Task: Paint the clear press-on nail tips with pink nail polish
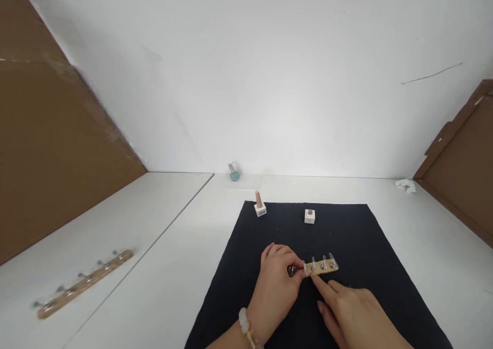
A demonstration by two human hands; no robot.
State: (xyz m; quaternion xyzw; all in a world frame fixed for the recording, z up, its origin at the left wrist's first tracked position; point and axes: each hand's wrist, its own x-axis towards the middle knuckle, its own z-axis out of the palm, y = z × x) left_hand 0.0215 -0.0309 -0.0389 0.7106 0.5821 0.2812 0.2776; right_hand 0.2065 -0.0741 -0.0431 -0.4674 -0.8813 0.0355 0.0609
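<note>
A small wooden nail tip stand [325,267] lies on a black cloth, with several clear false nail tips [333,261] standing up from it. My left hand [278,273] is closed at the stand's left end, thumb and index finger pinching there beside the leftmost tip. Those fingers partly hide that end, so exactly what lies between them is hard to see. My right hand [348,308] stretches its index finger to the stand's front edge and touches it near the left end. The right thumb is held apart below, and this hand grips nothing.
On the black cloth [277,231] stand a polish bottle with a pink cap [259,203] and an uncapped white bottle [309,216]. A teal bottle [234,174] leans behind. Another wooden stand [87,283] lies left; crumpled tissue [405,185] sits far right. Cardboard walls flank the table.
</note>
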